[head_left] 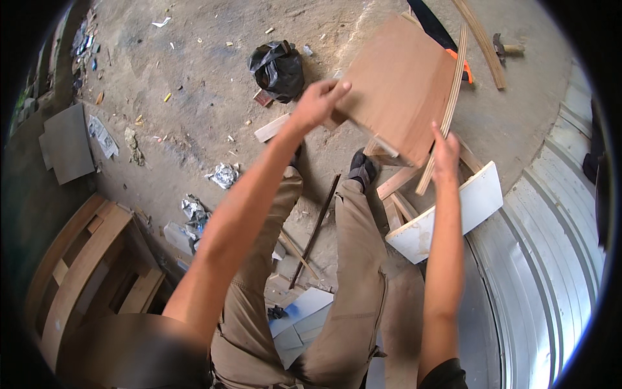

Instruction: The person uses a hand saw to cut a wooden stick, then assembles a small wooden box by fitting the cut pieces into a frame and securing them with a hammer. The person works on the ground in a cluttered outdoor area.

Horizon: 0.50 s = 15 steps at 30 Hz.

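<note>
A flat reddish-brown wooden board point(398, 84) is held up in front of me, tilted, over the concrete floor. At its left edge my left hand point(319, 104) is closed, the thumb on the upper face and the fingers partly hidden. A long, thin wooden strip point(450, 107) runs along the board's right edge. My right hand point(446, 155) is closed around the strip's lower part, beside the board's near corner; its fingertips are hidden. I cannot tell whether strip and board are joined. Below the board, a wooden frame point(398, 185) with a white panel point(447, 214) rests on the floor.
A handsaw point(431, 26) lies partly behind the board, with a curved wood piece point(483, 45) and a hammer point(506, 50) to its right. A black plastic bag point(277, 70) sits far ahead. Wooden shelving point(84, 279) stands left; corrugated metal point(538, 246) lines the right.
</note>
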Each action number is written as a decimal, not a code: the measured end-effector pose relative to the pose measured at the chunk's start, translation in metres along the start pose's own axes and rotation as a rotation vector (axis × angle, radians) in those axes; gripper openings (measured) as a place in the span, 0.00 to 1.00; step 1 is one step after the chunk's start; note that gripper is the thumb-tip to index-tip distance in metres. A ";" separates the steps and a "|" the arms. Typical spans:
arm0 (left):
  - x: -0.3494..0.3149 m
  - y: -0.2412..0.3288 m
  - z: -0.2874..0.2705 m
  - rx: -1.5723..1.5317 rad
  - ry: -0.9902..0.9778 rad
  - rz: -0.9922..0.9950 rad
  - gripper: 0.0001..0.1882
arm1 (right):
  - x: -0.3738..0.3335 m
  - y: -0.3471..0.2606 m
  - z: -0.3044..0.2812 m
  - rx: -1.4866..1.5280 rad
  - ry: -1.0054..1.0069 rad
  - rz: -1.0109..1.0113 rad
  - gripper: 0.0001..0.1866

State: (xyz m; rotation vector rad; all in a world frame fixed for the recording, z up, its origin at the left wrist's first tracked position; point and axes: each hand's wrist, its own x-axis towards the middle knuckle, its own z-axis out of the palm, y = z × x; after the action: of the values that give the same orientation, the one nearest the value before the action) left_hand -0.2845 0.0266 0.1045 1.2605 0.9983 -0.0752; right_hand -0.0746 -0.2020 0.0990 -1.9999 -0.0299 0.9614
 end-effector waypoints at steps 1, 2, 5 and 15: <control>0.005 0.019 -0.015 0.036 -0.017 0.051 0.35 | 0.007 -0.019 -0.002 0.041 -0.055 0.008 0.18; 0.009 0.040 -0.026 0.074 -0.033 0.102 0.36 | 0.011 -0.040 -0.002 0.104 -0.080 0.068 0.18; 0.011 0.100 -0.049 0.161 -0.116 0.175 0.38 | 0.041 -0.090 0.002 0.318 -0.193 0.232 0.17; 0.092 0.078 -0.092 -0.183 0.176 0.171 0.25 | 0.119 -0.111 0.053 0.521 -0.383 -0.086 0.18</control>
State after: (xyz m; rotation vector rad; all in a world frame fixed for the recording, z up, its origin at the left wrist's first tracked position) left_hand -0.2398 0.1716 0.1060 1.1929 1.0188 0.2579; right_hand 0.0111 -0.0541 0.0904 -1.3155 -0.0687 1.1478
